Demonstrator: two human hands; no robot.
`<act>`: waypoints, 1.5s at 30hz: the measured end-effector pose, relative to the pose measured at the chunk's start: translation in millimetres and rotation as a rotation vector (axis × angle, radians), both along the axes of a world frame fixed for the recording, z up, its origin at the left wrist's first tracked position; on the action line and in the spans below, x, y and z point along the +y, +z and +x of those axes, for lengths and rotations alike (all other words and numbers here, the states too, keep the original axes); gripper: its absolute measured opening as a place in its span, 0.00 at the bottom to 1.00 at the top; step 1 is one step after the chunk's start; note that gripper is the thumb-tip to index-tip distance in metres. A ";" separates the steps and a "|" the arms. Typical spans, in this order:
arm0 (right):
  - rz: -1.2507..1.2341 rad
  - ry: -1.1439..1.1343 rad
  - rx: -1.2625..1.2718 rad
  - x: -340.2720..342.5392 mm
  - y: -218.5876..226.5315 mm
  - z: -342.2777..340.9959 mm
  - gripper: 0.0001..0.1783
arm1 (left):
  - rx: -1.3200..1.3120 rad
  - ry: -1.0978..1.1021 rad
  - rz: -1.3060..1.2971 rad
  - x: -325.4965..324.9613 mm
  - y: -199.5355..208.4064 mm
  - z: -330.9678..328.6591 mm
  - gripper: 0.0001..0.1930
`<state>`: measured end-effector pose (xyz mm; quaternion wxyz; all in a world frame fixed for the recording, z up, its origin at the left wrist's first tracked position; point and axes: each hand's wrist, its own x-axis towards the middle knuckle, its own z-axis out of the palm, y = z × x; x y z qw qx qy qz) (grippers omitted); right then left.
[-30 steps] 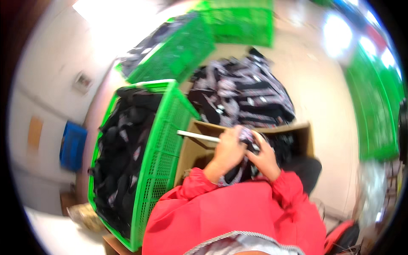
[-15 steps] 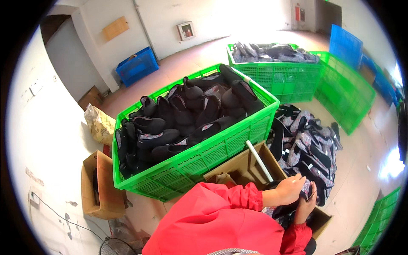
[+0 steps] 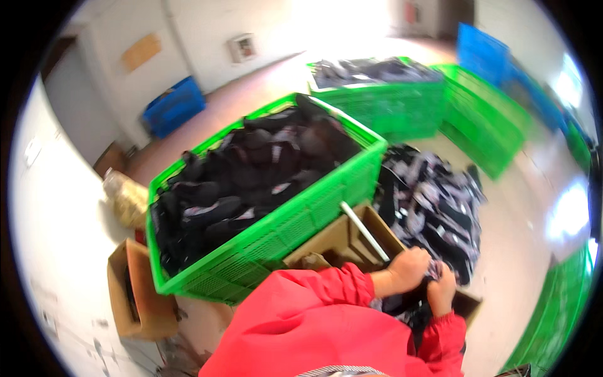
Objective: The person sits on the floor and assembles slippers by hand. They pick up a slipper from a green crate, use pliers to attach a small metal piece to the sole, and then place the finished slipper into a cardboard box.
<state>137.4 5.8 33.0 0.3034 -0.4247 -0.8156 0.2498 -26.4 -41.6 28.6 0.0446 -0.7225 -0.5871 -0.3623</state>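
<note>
My left hand (image 3: 408, 270) and my right hand (image 3: 441, 290) are close together at lower right, both with curled fingers. Between them is a black shoe with a patterned grey-pink lining (image 3: 433, 270), mostly covered by my fingers and blurred. More dark shoes (image 3: 414, 313) lie below my hands, beside an open cardboard box (image 3: 330, 254). A white tube (image 3: 364, 231) leans across the box's edge, left of my hands. Just beyond my hands, a heap of black and patterned shoes (image 3: 440, 210) spreads over the floor.
A large green crate (image 3: 264, 251) full of black shoes stands left of the heap. Farther back are another filled green crate (image 3: 377, 110) and an upright green panel (image 3: 487, 119). A cardboard box (image 3: 151, 295) stands near the left wall; a green crate (image 3: 556, 314) lies at right.
The whole scene has shifted left and blurred as my head turned. My right hand's fingers, more stretched out along the shoe before, are now curled in. Both hands still hold the shoe.
</note>
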 end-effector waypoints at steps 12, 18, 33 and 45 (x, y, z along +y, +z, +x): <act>-0.328 0.330 0.175 -39.4 34.7 49.9 0.15 | -0.126 -0.600 -0.395 -36.2 43.9 -15.4 0.08; -1.183 0.451 0.650 -53.8 46.5 67.8 0.15 | -0.723 -0.522 -1.089 -65.0 67.1 -9.1 0.05; -1.232 0.327 1.046 -76.8 -22.9 31.2 0.10 | -2.281 -0.485 -1.556 -86.3 21.2 -4.8 0.26; -1.214 0.080 1.049 -101.5 -65.4 26.7 0.16 | -2.333 -0.689 -0.785 -58.5 -9.4 -52.9 0.25</act>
